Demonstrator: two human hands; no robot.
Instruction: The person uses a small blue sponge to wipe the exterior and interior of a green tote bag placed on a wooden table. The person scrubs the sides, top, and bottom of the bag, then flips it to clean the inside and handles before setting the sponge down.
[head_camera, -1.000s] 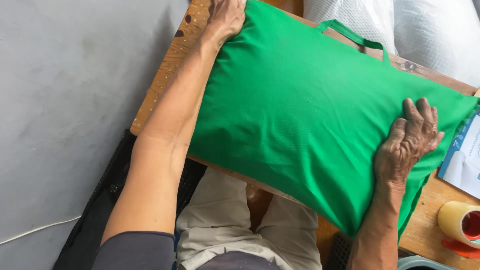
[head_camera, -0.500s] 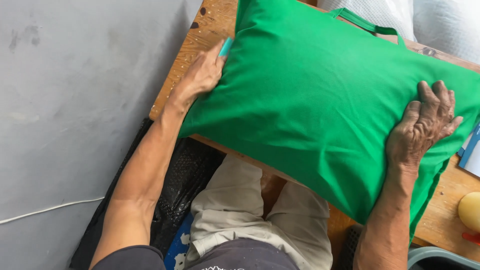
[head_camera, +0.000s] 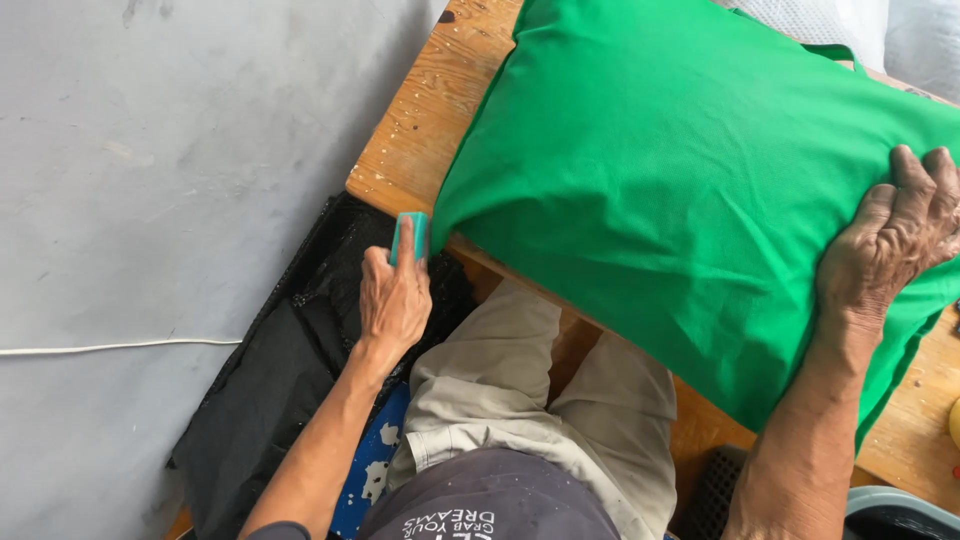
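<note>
At centre left of the frame, the left hand (head_camera: 395, 300) has its fingers closed around a small teal block (head_camera: 410, 236), which sticks up out of the grip. The block's top touches or nearly touches the lower left corner of the green cushion (head_camera: 680, 190); which one, cannot tell. This hand sits just off the near edge of the wooden table (head_camera: 420, 140), over a black sheet (head_camera: 270, 380) that drops away to lower left. Open grey floor (head_camera: 150, 180) fills the whole left side, crossed only by a thin white cord (head_camera: 100, 348).

At right edge, the right hand (head_camera: 890, 250) lies palm down on the cushion, fingers spread slightly and pressed flat, gripping nothing. Fingertips run near the frame's right border.

Cushion: bright green plain cloth, smooth, plump, few creases, a seam line near its left side. It lies slantwise across the table from top centre to lower right; its lower edge overhangs the table's near edge above the person's lap. A green strap (head_camera: 835, 50) shows at its upper right side.

Bare table shows at upper left of the cushion, speckled with pale spots, and a strip at lower right. Beige trousers (head_camera: 520, 400) fill lower centre. White bags (head_camera: 860, 25) crowd the top right corner.
</note>
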